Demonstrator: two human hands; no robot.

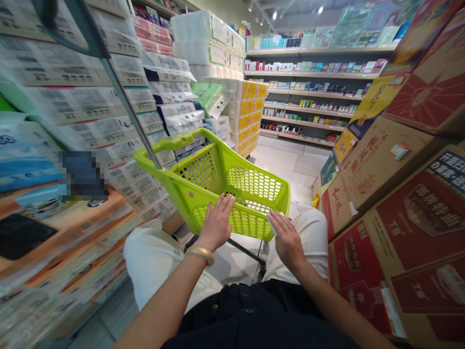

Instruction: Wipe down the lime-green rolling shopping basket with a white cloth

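Shopping cart [250,223], one in all and lime green, stands on the tiled floor [305,167] before us, between our two knees in white trousers. One metal pole [132,114] rises from its left end to one grey handle [82,36].

Both our hands are at the basket's near side. Our left hand [217,223] lies on the near wall left of its middle, fingers straight and slightly parted, their tips at the rim; we see nothing held in them. One gold bracelet [203,256] circles that wrist. Our right hand [288,237] is at the near right corner, fingers nearly straight and close together over one white sheet [271,224], which they hold at the rim; whether it is cloth or paper we cannot tell.

Cartons [428,232] in red and brown are stacked close on our right. On our left stand tall stacks of wrapped packs [90,104], too many to count surely. Beyond the cart we count six shelf levels on one shelving unit [308,75], filled with small goods.
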